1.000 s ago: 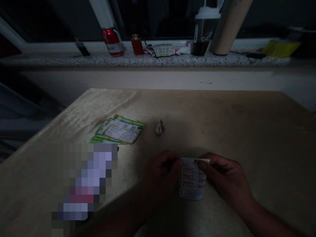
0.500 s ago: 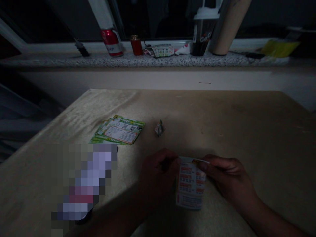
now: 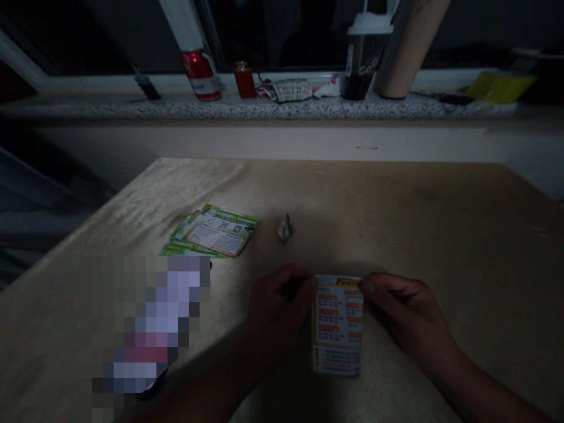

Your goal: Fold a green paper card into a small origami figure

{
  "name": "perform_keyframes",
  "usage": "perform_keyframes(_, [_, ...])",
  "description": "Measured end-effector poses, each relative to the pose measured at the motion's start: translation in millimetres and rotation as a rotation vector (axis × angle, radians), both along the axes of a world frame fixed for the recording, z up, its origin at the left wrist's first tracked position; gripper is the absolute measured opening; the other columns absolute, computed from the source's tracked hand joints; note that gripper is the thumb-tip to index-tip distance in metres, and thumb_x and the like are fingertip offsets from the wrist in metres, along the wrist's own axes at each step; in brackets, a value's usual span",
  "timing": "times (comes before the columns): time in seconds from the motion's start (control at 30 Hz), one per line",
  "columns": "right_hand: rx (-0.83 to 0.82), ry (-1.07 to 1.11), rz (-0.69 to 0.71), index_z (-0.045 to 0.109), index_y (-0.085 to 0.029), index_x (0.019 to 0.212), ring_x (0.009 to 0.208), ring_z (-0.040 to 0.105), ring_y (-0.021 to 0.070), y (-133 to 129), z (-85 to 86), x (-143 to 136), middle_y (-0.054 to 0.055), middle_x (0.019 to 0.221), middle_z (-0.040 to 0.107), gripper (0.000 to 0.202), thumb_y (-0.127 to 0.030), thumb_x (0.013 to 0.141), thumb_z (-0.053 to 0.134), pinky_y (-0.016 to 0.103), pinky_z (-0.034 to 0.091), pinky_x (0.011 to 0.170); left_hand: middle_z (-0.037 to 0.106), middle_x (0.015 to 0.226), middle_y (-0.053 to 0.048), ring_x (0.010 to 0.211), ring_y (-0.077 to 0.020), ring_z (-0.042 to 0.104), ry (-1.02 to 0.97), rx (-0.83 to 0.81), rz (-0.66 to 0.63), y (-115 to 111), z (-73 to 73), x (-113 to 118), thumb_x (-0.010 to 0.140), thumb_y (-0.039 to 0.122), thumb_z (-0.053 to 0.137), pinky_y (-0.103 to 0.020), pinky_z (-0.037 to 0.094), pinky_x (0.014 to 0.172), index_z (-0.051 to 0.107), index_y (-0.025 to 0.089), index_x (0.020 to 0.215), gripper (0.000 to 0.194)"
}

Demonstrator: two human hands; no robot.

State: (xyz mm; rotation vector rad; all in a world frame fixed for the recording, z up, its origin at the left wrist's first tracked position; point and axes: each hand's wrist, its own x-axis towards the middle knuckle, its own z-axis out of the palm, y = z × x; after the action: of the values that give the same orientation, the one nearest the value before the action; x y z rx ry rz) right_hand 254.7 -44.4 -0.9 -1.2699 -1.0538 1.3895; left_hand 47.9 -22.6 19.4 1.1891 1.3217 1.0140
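A printed paper slip [image 3: 338, 332] with orange headings and rows of numbers hangs between my hands, its top edge bent over. My left hand [image 3: 282, 305] pinches the slip's upper left corner. At the upper right corner, my right hand [image 3: 403, 305] grips it between thumb and fingers. Beyond them on the table stands a small folded paper piece [image 3: 286, 229], pointed at the top. To the left lies a fanned stack of green-and-white printed slips [image 3: 220, 232].
A pixelated long object [image 3: 165, 320] lies on the table [image 3: 440, 235] left of my hands. Along the speckled windowsill [image 3: 308, 110] stand a red can [image 3: 200, 75], a small red jar [image 3: 244, 80], a lidded cup [image 3: 365, 56] and a cardboard tube [image 3: 409, 53].
The bent top edge of the slip has come up a little, showing more of a yellow strip. My right thumb has slid to the slip's right corner. The things on the table stay put.
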Motion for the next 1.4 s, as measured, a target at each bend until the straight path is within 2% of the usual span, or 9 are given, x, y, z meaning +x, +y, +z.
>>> perform_keyframes(0.13, [0.019,-0.063,-0.027,0.071,-0.019,0.061,0.061,0.062,0.0144,0.7,0.5,0.3,0.002,0.062,0.068,0.034,-0.044,0.083,0.077,0.024,0.05,0.058,0.068,0.065,0.001,0.058,-0.0123,0.063,0.003,-0.013,0.008,-0.4,-0.9,-0.3,0.079,0.027,0.069,-0.022,0.052,0.056,0.069,0.017,0.073,0.012])
perform_keyframes(0.33, [0.022,-0.065,-0.046,0.071,-0.019,0.061,0.052,0.052,0.0108,-2.1,9.5,-4.9,-0.001,0.055,0.059,0.034,-0.044,0.083,0.078,0.022,0.042,0.05,0.07,0.066,0.001,0.06,-0.0121,0.065,-0.026,-0.013,-0.012,-0.4,-3.4,-0.8,0.081,0.027,0.069,-0.021,0.053,0.057,0.071,0.017,0.076,0.011])
perform_keyframes(0.6, [-0.036,0.003,0.006,0.071,-0.018,0.069,0.052,0.037,0.0084,-3.0,-1.1,0.6,-0.003,0.057,0.05,0.037,-0.05,0.088,0.072,0.021,0.03,0.048,0.071,0.064,0.002,0.059,-0.0115,0.066,-0.04,-0.026,0.058,2.3,0.2,0.6,0.077,0.024,0.072,-0.02,0.053,0.056,0.07,0.016,0.073,0.009])
perform_keyframes(0.73, [0.006,-0.033,0.042,0.072,-0.018,0.069,0.057,0.048,0.0106,-2.0,3.1,-4.0,0.0,0.062,0.059,0.035,-0.049,0.084,0.075,0.022,0.039,0.053,0.072,0.064,0.002,0.059,-0.012,0.067,-0.075,-0.039,0.044,3.5,-0.2,0.2,0.078,0.024,0.07,-0.02,0.054,0.056,0.07,0.017,0.073,0.009])
perform_keyframes(0.93, [0.039,-0.125,0.02,0.066,-0.017,0.062,0.05,0.041,0.0082,-1.5,7.1,-6.9,-0.003,0.054,0.052,0.035,-0.043,0.084,0.074,0.021,0.036,0.048,0.074,0.069,0.002,0.063,-0.0127,0.069,-0.058,-0.033,0.026,6.3,-4.2,-1.3,0.08,0.025,0.07,-0.021,0.055,0.059,0.073,0.018,0.076,0.009])
perform_keyframes(1.03, [0.034,-0.181,0.055,0.07,-0.018,0.067,0.053,0.051,0.011,0.2,6.9,-5.4,0.0,0.059,0.062,0.032,-0.044,0.086,0.071,0.024,0.043,0.051,0.075,0.07,0.001,0.064,-0.014,0.07,-0.031,-0.039,0.013,9.5,-6.9,-2.8,0.081,0.028,0.07,-0.022,0.055,0.06,0.072,0.018,0.077,0.011])
perform_keyframes(1.13, [0.088,-0.328,0.051,0.073,-0.019,0.076,0.059,0.058,0.0146,2.9,5.2,-1.6,0.004,0.069,0.069,0.029,-0.044,0.089,0.066,0.027,0.047,0.054,0.075,0.071,0.0,0.066,-0.0158,0.071,0.082,-0.04,-0.021,14.7,-8.1,-4.9,0.082,0.029,0.068,-0.024,0.055,0.061,0.072,0.017,0.078,0.013])
perform_keyframes(1.27, [0.34,-0.612,0.021,0.073,-0.02,0.083,0.062,0.057,0.015,8.0,1.3,4.6,0.002,0.072,0.063,0.019,-0.035,0.093,0.065,0.028,0.045,0.054,0.078,0.078,-0.003,0.071,-0.0184,0.073,0.427,-0.012,-0.124,23.9,-6.8,-6.8,0.088,0.032,0.06,-0.028,0.055,0.065,0.075,0.017,0.083,0.021])
perform_keyframes(1.4, [0.547,-0.758,0.122,0.074,-0.02,0.091,0.079,0.065,0.0185,14.5,-4.8,6.7,0.006,0.086,0.068,0.014,-0.026,0.096,0.063,0.032,0.053,0.07,0.08,0.086,-0.006,0.077,-0.0204,0.074,0.718,0.05,-0.224,31.9,-6.8,-6.2,0.089,0.03,0.056,-0.03,0.053,0.069,0.077,0.018,0.086,0.025])
